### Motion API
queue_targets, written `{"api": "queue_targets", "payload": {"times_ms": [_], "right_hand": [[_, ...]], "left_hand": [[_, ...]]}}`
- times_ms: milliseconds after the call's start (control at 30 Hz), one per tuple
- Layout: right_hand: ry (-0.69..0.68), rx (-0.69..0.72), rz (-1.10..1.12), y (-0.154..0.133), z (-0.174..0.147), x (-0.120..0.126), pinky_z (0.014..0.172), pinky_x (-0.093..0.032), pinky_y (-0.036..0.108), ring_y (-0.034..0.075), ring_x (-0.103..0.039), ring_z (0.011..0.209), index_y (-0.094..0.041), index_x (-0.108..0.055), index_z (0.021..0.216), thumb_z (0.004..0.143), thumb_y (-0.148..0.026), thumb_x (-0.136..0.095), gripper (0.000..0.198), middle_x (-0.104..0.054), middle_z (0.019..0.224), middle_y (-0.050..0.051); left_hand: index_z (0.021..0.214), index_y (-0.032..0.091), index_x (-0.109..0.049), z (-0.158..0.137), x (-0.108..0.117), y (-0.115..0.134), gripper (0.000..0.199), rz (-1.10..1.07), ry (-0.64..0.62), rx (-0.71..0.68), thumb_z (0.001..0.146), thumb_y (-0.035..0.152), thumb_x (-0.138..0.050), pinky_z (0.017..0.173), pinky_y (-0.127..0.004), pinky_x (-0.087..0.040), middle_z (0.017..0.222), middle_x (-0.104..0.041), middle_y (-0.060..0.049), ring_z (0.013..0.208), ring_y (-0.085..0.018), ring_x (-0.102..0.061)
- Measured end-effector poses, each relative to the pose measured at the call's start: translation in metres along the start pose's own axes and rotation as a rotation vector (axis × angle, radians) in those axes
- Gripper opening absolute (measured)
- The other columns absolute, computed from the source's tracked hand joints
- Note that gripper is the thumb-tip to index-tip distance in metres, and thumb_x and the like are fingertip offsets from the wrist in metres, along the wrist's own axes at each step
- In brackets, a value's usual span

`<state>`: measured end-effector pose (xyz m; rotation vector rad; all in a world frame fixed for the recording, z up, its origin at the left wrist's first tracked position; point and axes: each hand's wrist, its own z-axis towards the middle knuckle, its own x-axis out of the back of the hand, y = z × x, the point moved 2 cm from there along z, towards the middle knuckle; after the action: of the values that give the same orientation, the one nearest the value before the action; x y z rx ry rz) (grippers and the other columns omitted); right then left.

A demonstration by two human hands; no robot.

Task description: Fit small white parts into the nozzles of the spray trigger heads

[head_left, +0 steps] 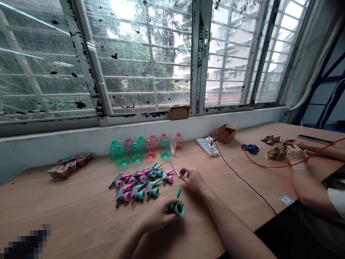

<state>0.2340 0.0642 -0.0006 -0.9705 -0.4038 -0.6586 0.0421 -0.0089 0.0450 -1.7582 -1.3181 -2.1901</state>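
Note:
My left hand (160, 214) is closed around a spray trigger head with a teal collar (179, 209), whose round opening faces me. Between the fingertips of my right hand (194, 181) is one end of a thin, straight tube (174, 168), which points away toward the bottles. Just left of it, several grey spray trigger heads (138, 194) with pink or teal collars and levers lie in loose rows. Behind them stand several clear bottles without tops, some green (136, 154) and some red (150, 151).
At the left sit several small containers (63, 172) in a cluster. A white power strip (207, 146) with plugs and cables, an open cardboard box (227, 133) and blue-handled scissors (250, 148) are at the right. Farther right, another person's hands (295, 153) handle gold-coloured pieces (275, 153).

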Motion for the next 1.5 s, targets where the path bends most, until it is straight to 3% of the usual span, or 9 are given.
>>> {"api": "queue_targets", "payload": {"times_ms": [100,233,367,500,700,933,1033,1233,1500], "right_hand": [[0.061,0.013,0.088,-0.004,0.001,-0.001,0.053,-0.037,0.022,0.01,-0.051,0.049,-0.021,-0.068,0.08,0.078,-0.025,-0.059,0.009,-0.066,0.066,-0.002],[0.116,-0.041,0.436,-0.009,-0.002,-0.003,0.047,-0.037,0.021,0.009,-0.05,0.047,-0.019,-0.068,0.086,0.077,-0.033,-0.064,0.018,-0.066,0.067,0.0],[-0.061,-0.065,0.799,-0.021,-0.009,-0.014,0.044,-0.037,0.019,0.008,-0.049,0.048,-0.017,-0.067,0.079,0.068,-0.035,-0.074,0.021,-0.066,0.072,0.001],[-0.232,-0.044,0.897,-0.032,-0.016,-0.026,0.045,-0.04,0.02,0.008,-0.051,0.049,-0.017,-0.068,0.074,0.065,-0.032,-0.078,0.02,-0.061,0.062,-0.001],[-0.181,0.078,0.728,-0.042,-0.019,-0.031,0.052,-0.044,0.022,0.011,-0.055,0.061,-0.017,-0.071,0.076,0.071,-0.034,-0.074,0.018,-0.062,0.073,0.002],[-0.101,0.138,0.672,-0.045,-0.021,-0.031,0.049,-0.039,0.02,0.008,-0.049,0.058,-0.019,-0.067,0.079,0.069,-0.031,-0.076,0.018,-0.058,0.077,0.001],[-0.104,0.173,0.596,-0.046,-0.021,-0.028,0.049,-0.038,0.021,0.009,-0.046,0.059,-0.017,-0.068,0.071,0.07,-0.034,-0.075,0.018,-0.056,0.078,0.002],[-0.121,0.231,0.512,-0.048,-0.023,-0.025,0.049,-0.038,0.022,0.01,-0.048,0.06,-0.019,-0.073,0.08,0.078,-0.033,-0.067,0.015,-0.057,0.08,0.004],[-0.112,0.229,0.492,-0.045,-0.022,-0.025,0.047,-0.036,0.022,0.009,-0.045,0.056,-0.02,-0.074,0.078,0.074,-0.035,-0.07,0.016,-0.058,0.076,0.004]], "left_hand": [[0.096,0.018,-0.065,0.001,-0.008,-0.011,0.024,-0.02,0.165,-0.014,0.076,0.016,-0.052,0.059,-0.02,-0.036,0.072,-0.063,0.001,0.064,-0.011,-0.05],[0.109,0.021,-0.062,0.0,-0.009,-0.026,0.03,-0.014,0.468,0.044,0.082,0.02,-0.049,0.064,-0.023,-0.041,0.087,-0.067,-0.003,0.068,-0.013,-0.054],[0.117,0.024,-0.059,0.0,-0.004,-0.038,0.034,0.014,0.584,0.129,0.085,0.024,-0.048,0.07,-0.026,-0.045,0.105,-0.067,-0.004,0.068,-0.014,-0.057],[0.119,0.026,-0.058,-0.001,-0.004,-0.042,0.038,0.07,0.593,0.159,0.083,0.02,-0.05,0.075,-0.028,-0.047,0.113,-0.066,-0.002,0.076,-0.016,-0.061],[0.118,0.026,-0.058,-0.003,-0.006,-0.041,0.037,0.123,0.604,0.162,0.082,0.019,-0.052,0.087,-0.031,-0.046,0.12,-0.063,-0.002,0.104,-0.021,-0.06],[0.119,0.027,-0.057,-0.003,-0.008,-0.04,0.037,0.166,0.593,0.149,0.083,0.02,-0.054,0.086,-0.03,-0.047,0.12,-0.063,-0.002,0.105,-0.02,-0.06],[0.12,0.027,-0.057,-0.003,-0.007,-0.039,0.037,0.178,0.579,0.157,0.083,0.021,-0.054,0.087,-0.03,-0.047,0.121,-0.063,-0.002,0.107,-0.02,-0.06],[0.122,0.027,-0.055,-0.004,-0.007,-0.038,0.041,0.227,0.575,0.2,0.082,0.018,-0.053,0.088,-0.03,-0.046,0.123,-0.062,-0.002,0.108,-0.02,-0.059],[0.119,0.023,-0.057,-0.003,-0.007,-0.034,0.035,0.369,0.576,0.183,0.085,0.019,-0.049,0.085,-0.029,-0.047,0.117,-0.064,-0.005,0.102,-0.02,-0.06]]}}
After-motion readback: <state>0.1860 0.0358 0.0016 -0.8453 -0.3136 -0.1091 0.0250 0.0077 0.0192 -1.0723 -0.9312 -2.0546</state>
